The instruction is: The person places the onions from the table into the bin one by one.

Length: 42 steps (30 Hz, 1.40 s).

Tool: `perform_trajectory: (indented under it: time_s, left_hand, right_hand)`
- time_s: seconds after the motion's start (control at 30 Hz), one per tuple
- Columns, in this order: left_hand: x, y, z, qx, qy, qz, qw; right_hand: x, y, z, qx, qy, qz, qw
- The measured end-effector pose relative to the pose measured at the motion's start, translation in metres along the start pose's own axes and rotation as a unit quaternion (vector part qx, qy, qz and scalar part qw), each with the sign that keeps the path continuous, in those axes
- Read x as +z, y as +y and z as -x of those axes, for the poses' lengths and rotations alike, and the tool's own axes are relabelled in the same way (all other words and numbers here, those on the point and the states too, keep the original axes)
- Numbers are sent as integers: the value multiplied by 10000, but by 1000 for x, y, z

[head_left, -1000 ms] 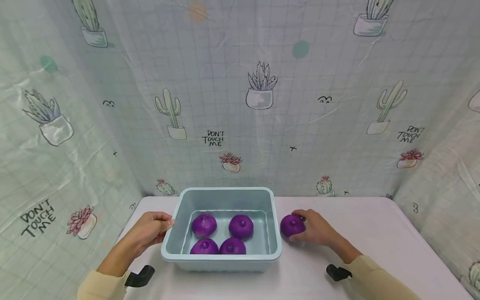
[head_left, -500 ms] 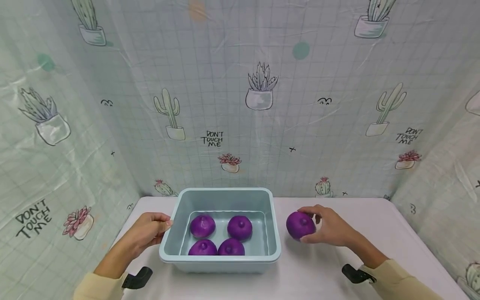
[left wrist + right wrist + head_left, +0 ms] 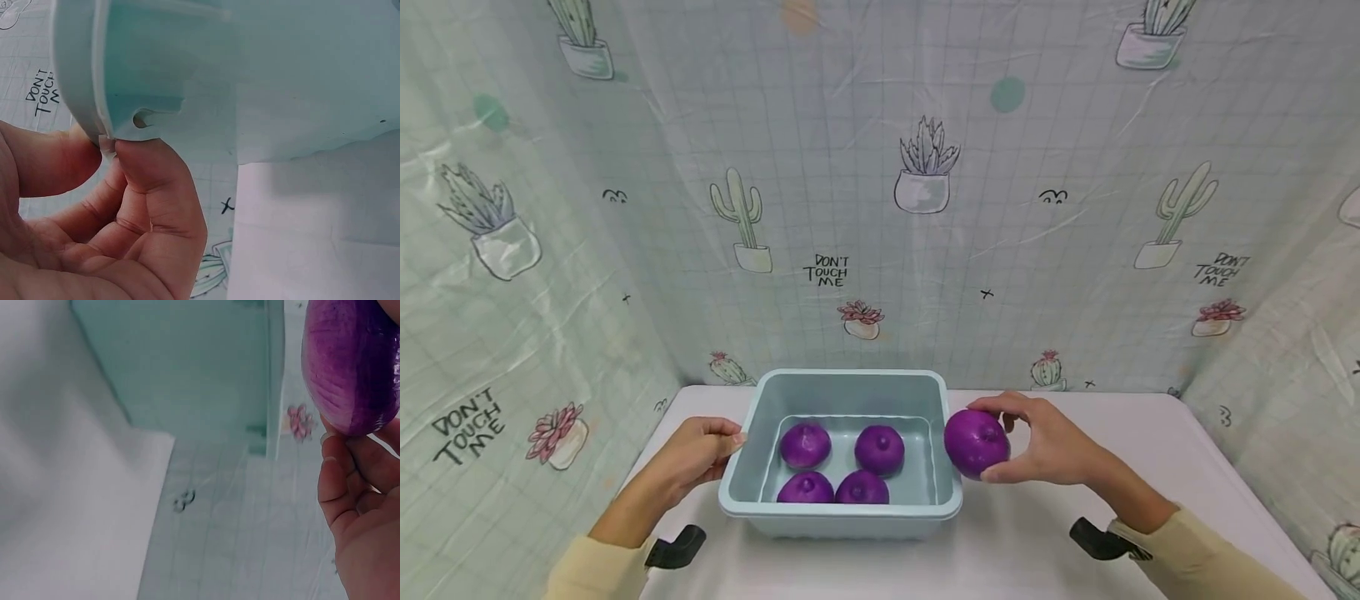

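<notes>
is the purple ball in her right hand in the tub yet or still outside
Outside. The right hand holds the purple ball in the air beside the tub's right rim; four other purple balls lie inside.

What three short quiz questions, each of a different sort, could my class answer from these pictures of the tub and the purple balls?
1. How many purple balls lie inside the light blue tub?
2. True or false: the right hand holds a purple ball clear of the white table.
3. The left hand grips: A) a ball, B) the tub's rim, C) the curtain.

Key: 1. Four. 2. True; it is held beside the tub's right rim. 3. B.
</notes>
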<state>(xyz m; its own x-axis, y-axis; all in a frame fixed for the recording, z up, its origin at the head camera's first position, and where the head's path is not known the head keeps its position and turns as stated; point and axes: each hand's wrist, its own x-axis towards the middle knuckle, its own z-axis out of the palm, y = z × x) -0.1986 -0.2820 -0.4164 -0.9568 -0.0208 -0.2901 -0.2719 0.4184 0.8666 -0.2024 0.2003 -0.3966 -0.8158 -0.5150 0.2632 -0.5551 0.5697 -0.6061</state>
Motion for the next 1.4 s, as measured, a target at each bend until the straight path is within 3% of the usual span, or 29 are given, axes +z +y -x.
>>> perform_trajectory:
  time_s: [0.2, 0.37, 0.67, 1.4]
  left_hand:
    - [2, 0, -5, 55, 4, 12, 10000]
    - [3, -2, -5, -68, -55, 63, 9999]
    - [4, 1, -4, 15, 39, -64, 10000]
    - [-2, 1, -5, -84, -133, 109, 9998]
  right_hand:
    - [14, -19, -19, -54, -188, -249, 9995]
    - [32, -24, -34, 158, -499, -217, 9984]
    - [56, -24, -56, 238, -780, 448, 9957]
    - [66, -21, -73, 297, -1522, 1437, 9774]
